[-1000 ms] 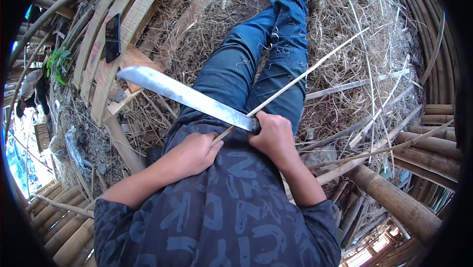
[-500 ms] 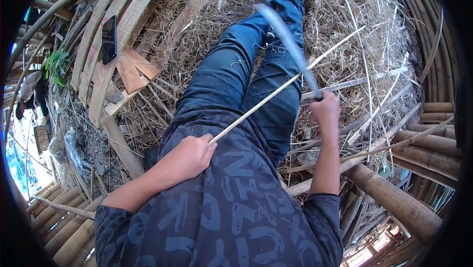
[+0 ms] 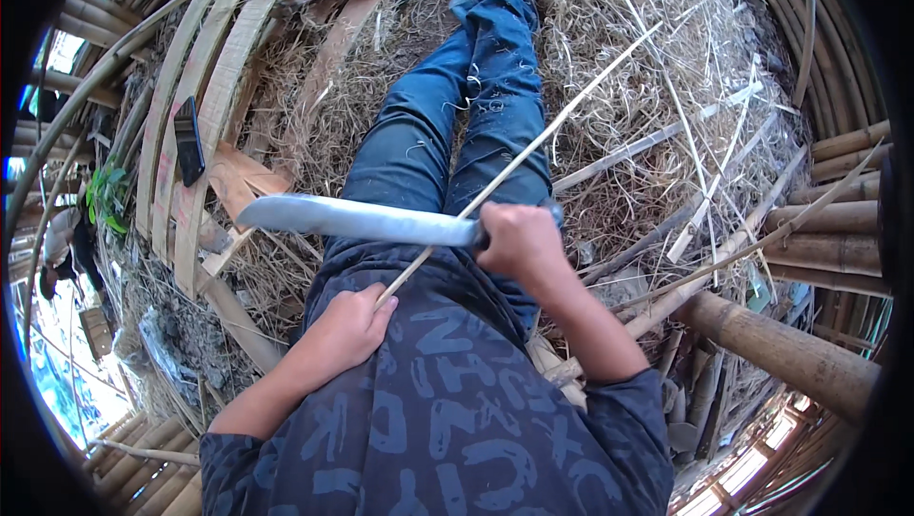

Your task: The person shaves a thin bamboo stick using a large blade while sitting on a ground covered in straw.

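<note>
My left hand (image 3: 345,327) is closed around the near end of a thin bamboo strip (image 3: 552,129), close to my belly. The strip slants up and to the right across my lap, its far end beyond my knees. In my right hand (image 3: 522,248) is the dark handle of a machete (image 3: 367,220). Its long, broad blade points left and lies across the strip, a little ahead of my left hand. Whether the edge bites into the strip I cannot tell. My legs in blue jeans (image 3: 405,145) stretch out beneath, with small shavings on them.
Curly shavings (image 3: 609,40) cover the ground around my legs. At the left stands a slatted wooden pallet (image 3: 205,78) with a phone (image 3: 188,143) lying on it. A thick bamboo pole (image 3: 776,349) juts in from the right, near several stacked poles (image 3: 828,216).
My right hand has come inward and left, nearer my body. The machete has swung from pointing away to pointing left across the strip. My left hand keeps its grip.
</note>
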{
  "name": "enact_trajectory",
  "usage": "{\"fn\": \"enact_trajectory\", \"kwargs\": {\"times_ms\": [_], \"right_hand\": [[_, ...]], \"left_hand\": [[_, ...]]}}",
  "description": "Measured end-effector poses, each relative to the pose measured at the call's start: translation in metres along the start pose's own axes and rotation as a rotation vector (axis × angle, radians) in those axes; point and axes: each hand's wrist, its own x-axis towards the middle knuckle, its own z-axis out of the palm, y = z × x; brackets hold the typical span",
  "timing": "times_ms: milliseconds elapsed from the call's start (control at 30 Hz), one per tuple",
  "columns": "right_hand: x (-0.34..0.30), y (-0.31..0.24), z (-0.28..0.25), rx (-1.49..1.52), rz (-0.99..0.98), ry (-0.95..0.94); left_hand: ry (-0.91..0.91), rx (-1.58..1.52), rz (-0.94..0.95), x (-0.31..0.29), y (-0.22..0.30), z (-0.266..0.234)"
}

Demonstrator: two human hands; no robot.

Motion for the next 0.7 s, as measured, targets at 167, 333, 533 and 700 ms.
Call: {"fn": "enact_trajectory", "kwargs": {"times_ms": [167, 333, 533, 700], "right_hand": [[0.040, 0.137, -0.045, -0.041, 0.631, 0.134], [0.036, 0.276, -0.083, -0.121, 0.915, 0.333], [0.041, 0.208, -0.033, 0.016, 0.694, 0.327], [0.020, 0.087, 0.002, 0.232, 0.291, 0.187]], "left_hand": [[0.021, -0.001, 0.025, -0.006, -0.001, 0.000], [0.019, 0.029, 0.043, 0.000, 0.006, 0.003], [-0.008, -0.007, 0.035, 0.008, -0.004, 0.011], [-0.027, -0.090, 0.045, 0.011, -0.011, 0.007]]}}
